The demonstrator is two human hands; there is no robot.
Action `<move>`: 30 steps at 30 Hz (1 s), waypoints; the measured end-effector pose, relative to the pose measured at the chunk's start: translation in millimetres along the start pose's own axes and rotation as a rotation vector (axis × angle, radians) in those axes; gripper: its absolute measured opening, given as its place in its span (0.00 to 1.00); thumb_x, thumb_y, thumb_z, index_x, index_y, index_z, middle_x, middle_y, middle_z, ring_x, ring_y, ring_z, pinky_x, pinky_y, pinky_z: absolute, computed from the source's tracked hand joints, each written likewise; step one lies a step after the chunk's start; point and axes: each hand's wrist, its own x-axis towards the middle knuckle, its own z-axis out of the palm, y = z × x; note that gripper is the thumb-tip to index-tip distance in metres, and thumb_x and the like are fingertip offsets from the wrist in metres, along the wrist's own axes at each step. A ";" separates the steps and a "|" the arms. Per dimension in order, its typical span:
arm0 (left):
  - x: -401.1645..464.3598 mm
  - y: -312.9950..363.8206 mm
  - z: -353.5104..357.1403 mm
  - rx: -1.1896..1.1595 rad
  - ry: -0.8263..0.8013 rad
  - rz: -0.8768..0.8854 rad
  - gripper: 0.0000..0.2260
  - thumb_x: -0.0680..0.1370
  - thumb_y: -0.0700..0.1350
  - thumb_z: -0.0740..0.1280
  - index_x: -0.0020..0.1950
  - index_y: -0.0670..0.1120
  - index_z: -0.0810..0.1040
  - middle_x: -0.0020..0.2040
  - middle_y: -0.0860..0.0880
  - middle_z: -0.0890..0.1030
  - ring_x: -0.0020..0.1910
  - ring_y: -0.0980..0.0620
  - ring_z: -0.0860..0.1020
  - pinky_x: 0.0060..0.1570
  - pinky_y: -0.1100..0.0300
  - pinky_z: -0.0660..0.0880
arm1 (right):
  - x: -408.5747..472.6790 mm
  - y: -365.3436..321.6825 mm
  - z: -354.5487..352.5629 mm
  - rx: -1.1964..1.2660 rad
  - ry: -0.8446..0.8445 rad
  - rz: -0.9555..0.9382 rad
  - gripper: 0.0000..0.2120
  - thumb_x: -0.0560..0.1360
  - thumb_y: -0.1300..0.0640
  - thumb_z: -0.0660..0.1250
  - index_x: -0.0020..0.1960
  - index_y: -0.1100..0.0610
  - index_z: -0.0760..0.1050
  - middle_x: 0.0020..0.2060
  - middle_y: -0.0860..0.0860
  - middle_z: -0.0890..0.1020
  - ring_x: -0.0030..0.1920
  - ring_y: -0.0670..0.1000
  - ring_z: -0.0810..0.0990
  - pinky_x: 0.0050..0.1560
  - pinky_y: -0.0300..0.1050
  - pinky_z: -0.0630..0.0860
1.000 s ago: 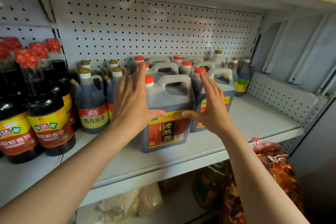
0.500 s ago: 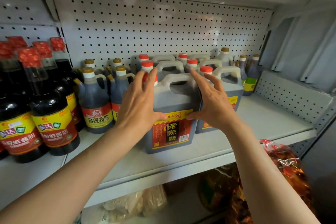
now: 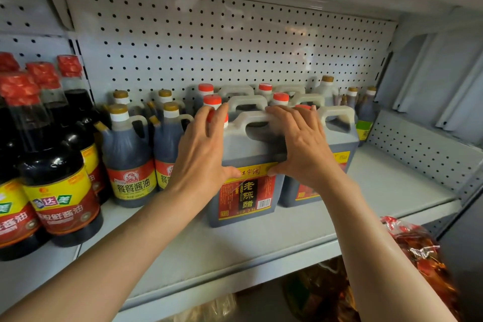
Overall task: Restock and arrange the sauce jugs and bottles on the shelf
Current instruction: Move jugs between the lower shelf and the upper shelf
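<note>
A grey vinegar jug [image 3: 245, 196] with a red-and-yellow label stands upright at the front of the white shelf [image 3: 261, 248]. My left hand [image 3: 203, 149] presses flat against its left side, fingers up by the red cap and thumb on the label. Over the jug's handle and right shoulder lies my right hand [image 3: 300, 146], fingers fairly straight, thumb on the label's top edge. A second jug of the same kind [image 3: 339, 138] stands right beside it, and several more line up behind.
Gold-capped soy sauce jugs [image 3: 128, 159] stand left of the vinegar jugs, and tall dark bottles [image 3: 57, 178] fill the far left. Small bottles [image 3: 366, 112] sit in the back right corner. The pegboard wall [image 3: 235, 47] closes the back. A red bag [image 3: 418, 256] lies on the level below.
Both hands have closed in on the front jug. My right hand slid from the gap between the two front jugs up onto the handle. My left hand rose towards the cap.
</note>
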 end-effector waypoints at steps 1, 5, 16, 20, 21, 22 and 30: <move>3.4 -1.0 1.1 -0.004 -0.005 -0.005 0.57 0.60 0.50 0.84 0.80 0.47 0.54 0.77 0.43 0.58 0.73 0.41 0.63 0.70 0.50 0.64 | 2.6 2.5 1.3 -0.010 -0.003 -0.006 0.62 0.50 0.46 0.86 0.78 0.52 0.60 0.72 0.50 0.69 0.72 0.56 0.59 0.77 0.62 0.54; 8.1 -4.5 4.3 -0.013 0.013 0.000 0.57 0.58 0.51 0.85 0.80 0.48 0.56 0.75 0.43 0.60 0.71 0.40 0.65 0.68 0.48 0.66 | 6.8 7.5 2.5 -0.040 -0.021 -0.020 0.61 0.51 0.44 0.85 0.78 0.51 0.60 0.73 0.49 0.69 0.74 0.56 0.60 0.79 0.59 0.45; -3.6 -2.3 4.9 -0.034 0.039 0.007 0.65 0.62 0.53 0.83 0.81 0.48 0.37 0.81 0.39 0.51 0.79 0.41 0.54 0.74 0.51 0.59 | -6.7 4.7 -0.8 -0.080 -0.055 -0.011 0.62 0.57 0.44 0.84 0.81 0.50 0.51 0.80 0.49 0.58 0.80 0.56 0.51 0.80 0.58 0.47; -11.3 -4.1 4.3 -0.095 0.082 -0.018 0.64 0.62 0.55 0.83 0.81 0.48 0.37 0.81 0.37 0.48 0.80 0.40 0.52 0.75 0.49 0.57 | -16.3 1.0 -3.0 -0.115 -0.078 0.011 0.61 0.60 0.44 0.82 0.82 0.51 0.49 0.81 0.48 0.56 0.81 0.56 0.49 0.79 0.58 0.50; -13.9 -5.9 3.0 -0.112 0.091 -0.027 0.64 0.61 0.56 0.82 0.81 0.47 0.38 0.81 0.37 0.48 0.80 0.39 0.51 0.76 0.48 0.55 | -20.2 0.2 -5.6 -0.124 -0.074 0.024 0.60 0.60 0.44 0.82 0.82 0.52 0.50 0.80 0.49 0.57 0.81 0.56 0.49 0.79 0.58 0.51; -17.1 -7.8 1.0 -0.129 0.095 -0.034 0.64 0.61 0.57 0.82 0.81 0.46 0.40 0.81 0.36 0.48 0.80 0.39 0.51 0.76 0.49 0.52 | -25.2 -1.4 -9.9 -0.130 -0.064 0.040 0.59 0.61 0.43 0.82 0.82 0.53 0.52 0.80 0.50 0.58 0.81 0.56 0.50 0.79 0.58 0.53; -59.7 -45.4 -26.7 -0.305 0.029 0.060 0.56 0.63 0.57 0.81 0.81 0.46 0.52 0.79 0.38 0.58 0.78 0.41 0.55 0.76 0.52 0.52 | -99.8 -54.9 -42.5 -0.207 -0.120 0.386 0.52 0.66 0.41 0.79 0.81 0.50 0.54 0.80 0.53 0.59 0.80 0.59 0.51 0.78 0.58 0.53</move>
